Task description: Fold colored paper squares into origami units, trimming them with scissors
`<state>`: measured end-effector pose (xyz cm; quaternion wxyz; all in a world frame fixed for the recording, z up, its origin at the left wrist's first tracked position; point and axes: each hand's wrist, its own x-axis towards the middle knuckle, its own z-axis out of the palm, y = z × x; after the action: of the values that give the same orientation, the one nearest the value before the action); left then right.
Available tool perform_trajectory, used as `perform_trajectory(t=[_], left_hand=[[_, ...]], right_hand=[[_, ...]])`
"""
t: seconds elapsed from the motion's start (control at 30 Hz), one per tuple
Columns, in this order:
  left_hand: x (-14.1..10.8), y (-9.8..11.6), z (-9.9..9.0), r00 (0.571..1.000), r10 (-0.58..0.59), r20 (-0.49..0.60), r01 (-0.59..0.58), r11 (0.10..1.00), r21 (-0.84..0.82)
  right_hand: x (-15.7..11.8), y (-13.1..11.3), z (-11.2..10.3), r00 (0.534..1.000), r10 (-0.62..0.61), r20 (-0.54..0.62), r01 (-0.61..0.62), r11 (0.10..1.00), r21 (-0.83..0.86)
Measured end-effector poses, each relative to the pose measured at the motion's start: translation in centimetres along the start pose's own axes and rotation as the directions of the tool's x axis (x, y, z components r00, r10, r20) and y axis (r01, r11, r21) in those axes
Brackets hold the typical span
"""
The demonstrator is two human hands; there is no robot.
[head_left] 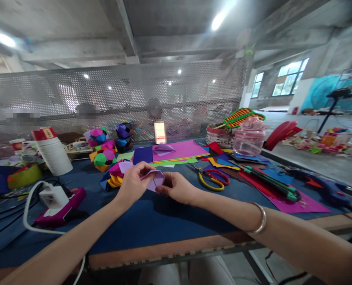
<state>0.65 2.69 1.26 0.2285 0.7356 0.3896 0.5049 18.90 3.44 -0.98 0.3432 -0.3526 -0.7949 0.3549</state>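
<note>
Between my two hands is a folded piece of lilac paper (155,180), raised a little over the blue tabletop. My left hand (136,178) pinches its left and upper edge. On its lower right edge the thumb and fingers of my right hand (176,188) are closed. Just behind my left hand lies a cluster of folded multicoloured paper pieces (115,179), partly covered by that hand. Another folded lilac paper (164,149) rests on a stack of coloured sheets (187,150) farther back. Scissors (213,179) with red and yellow handles lie to the right of my right hand.
At left stand stacked paper cups (54,154), a magenta power strip (61,208) with a white plug and cables, and paper balls (103,156). On the right are a pink water bottle (248,138), a green-black cutter (272,184), loose coloured paper and a blue glue gun (321,188).
</note>
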Motion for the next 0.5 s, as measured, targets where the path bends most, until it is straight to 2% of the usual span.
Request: perform_trajectory(t=[0.23,0.4,0.5], left_hand=[[0.6,-0.6,-0.7,0.983,-0.142,0.119,0.147,0.989,-0.034],[1.1,-1.8,-1.6,0.945,-0.275,0.176,0.297,0.948,-0.113],[1.1,-1.9,-1.7,0.922,-0.312,0.228,0.35,0.924,-0.151]], right_hand=[[0.1,0.5,-0.3,0.996,-0.073,-0.041,0.069,0.993,-0.093],[-0.7,-1.4,-1.1,0.956,-0.271,-0.112,0.246,0.949,-0.194],[-0.9,-1.9,-1.5,0.912,-0.403,-0.072,0.365,0.881,-0.3]])
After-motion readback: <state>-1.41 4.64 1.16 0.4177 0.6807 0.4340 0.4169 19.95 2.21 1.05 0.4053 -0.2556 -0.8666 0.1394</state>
